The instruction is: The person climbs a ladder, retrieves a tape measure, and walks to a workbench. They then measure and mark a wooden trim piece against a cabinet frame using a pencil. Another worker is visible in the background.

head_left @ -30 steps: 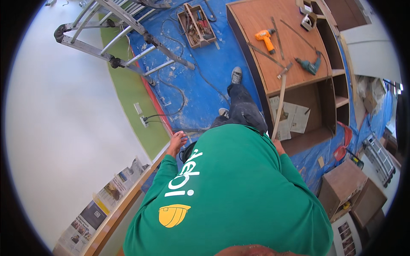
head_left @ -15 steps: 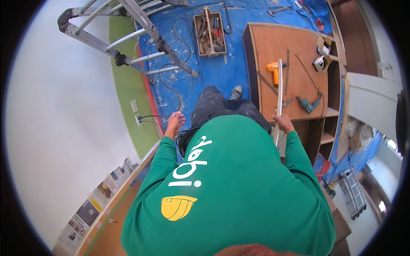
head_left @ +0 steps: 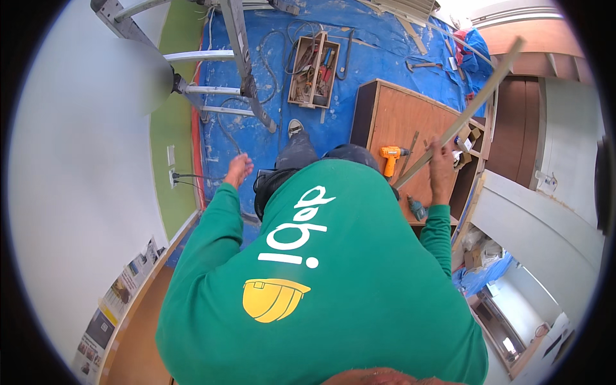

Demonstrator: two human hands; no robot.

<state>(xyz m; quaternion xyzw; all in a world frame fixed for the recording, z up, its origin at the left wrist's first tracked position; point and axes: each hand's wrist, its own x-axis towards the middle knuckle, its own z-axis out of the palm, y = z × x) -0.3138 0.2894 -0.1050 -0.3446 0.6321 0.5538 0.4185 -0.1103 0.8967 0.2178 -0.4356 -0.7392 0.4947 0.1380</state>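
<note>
The right hand (head_left: 440, 170) is clamped round a wooden strip (head_left: 481, 94), which slants over the cabinet (head_left: 405, 109), one end near the person's hip, the other far out toward the upper right. Held in one hand only, it could pivot in that grip and its long end knock something. The orange drill (head_left: 390, 160), the green drill (head_left: 417, 208) and the small boxes (head_left: 470, 142) lie close by; a low sweep could push them off. The left hand (head_left: 239, 169) appears empty, its fingers loosely apart. Farther out, cords on the blue sheet (head_left: 256, 25) could catch a shoe (head_left: 295, 127), and a stumble might jolt the ladder (head_left: 237, 45).
</note>
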